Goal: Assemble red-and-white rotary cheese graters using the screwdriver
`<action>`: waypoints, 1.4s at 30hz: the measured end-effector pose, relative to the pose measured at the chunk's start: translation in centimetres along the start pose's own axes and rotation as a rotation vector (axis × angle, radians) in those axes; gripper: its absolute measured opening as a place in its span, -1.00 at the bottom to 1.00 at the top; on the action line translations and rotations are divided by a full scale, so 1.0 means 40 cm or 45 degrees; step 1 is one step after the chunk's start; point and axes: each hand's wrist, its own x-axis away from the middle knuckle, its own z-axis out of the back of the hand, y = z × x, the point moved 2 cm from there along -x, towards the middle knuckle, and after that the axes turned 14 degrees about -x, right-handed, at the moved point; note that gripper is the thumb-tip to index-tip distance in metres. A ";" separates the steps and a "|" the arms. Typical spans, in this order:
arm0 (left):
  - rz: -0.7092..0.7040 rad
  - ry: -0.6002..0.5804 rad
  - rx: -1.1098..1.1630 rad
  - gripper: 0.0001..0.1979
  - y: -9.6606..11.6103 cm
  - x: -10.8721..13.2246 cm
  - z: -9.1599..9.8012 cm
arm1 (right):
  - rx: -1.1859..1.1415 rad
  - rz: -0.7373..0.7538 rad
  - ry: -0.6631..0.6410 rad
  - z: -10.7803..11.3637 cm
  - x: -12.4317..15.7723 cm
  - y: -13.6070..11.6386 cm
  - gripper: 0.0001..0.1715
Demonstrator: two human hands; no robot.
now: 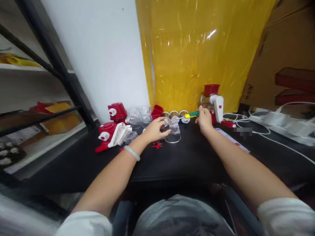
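Note:
My right hand (204, 120) is closed around the green and yellow handle of a screwdriver (192, 114). Its thin shaft points left and reaches a clear plastic part (175, 128). Fingers of my left hand (155, 130) grip that part from the left, thumb toward me; the exact contact of the tip is too small to make out. A clear ring (173, 141) lies on the table just below the part. Small red pieces (157, 145) sit near my left wrist. Behind the part stand several metal grater drums (174, 114) with white ends.
Red and white grater bodies (108, 134), clear plastic cups (139, 113) and a red hopper (157, 111) stand at left on the black table (182, 164). An assembled rotary grater (218, 105) stands behind my right hand. Beyond a phone (232, 139) are white cables (264, 129) and power strips (292, 124).

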 end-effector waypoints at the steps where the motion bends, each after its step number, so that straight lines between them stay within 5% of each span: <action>1: 0.005 -0.005 0.001 -0.66 0.000 0.000 0.001 | -0.022 -0.047 0.009 -0.001 0.001 0.000 -0.61; 6: 0.022 -0.026 -0.007 -0.68 0.002 0.002 0.004 | -0.108 -0.192 0.019 -0.003 0.003 -0.004 -0.71; 24: 0.040 -0.048 -0.034 -0.66 0.004 0.004 0.010 | -0.156 -0.229 0.034 -0.006 0.013 -0.019 -0.86; 32: 0.041 -0.047 -0.032 -0.67 0.005 0.003 0.010 | -0.130 -0.086 0.019 0.000 0.002 -0.001 -0.58; 38: 0.051 -0.053 -0.027 -0.67 -0.001 0.003 0.010 | -0.278 -0.333 0.016 -0.008 0.012 -0.013 -0.70; 42: 0.044 -0.045 -0.030 -0.68 -0.013 0.004 0.011 | -0.298 -0.323 -0.032 -0.014 0.019 -0.021 -0.79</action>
